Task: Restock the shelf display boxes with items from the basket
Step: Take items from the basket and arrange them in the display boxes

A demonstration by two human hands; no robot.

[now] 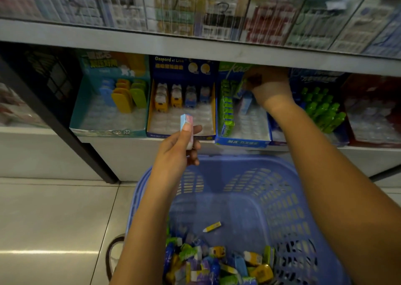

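A blue plastic basket (282,198) sits on the floor below the shelf, with several small colourful packets (217,261) heaped at its near end. My left hand (175,152) pinches a small blue-and-pink box (186,124) upright, in front of the dark blue display box (182,102) of animal-shaped items. My right hand (269,85) reaches into the blue display box (243,141) holding green packets (226,104), its fingers curled at a light blue box (246,102) standing there; the grip itself is hidden in shadow.
A teal display box (108,130) with yellow, green and blue items stands at the left. Green bottle-shaped items (323,111) fill a box at the right, then a red box (373,111). The upper shelf edge (195,46) overhangs. A black post (54,119) slants at the left. The floor is tiled.
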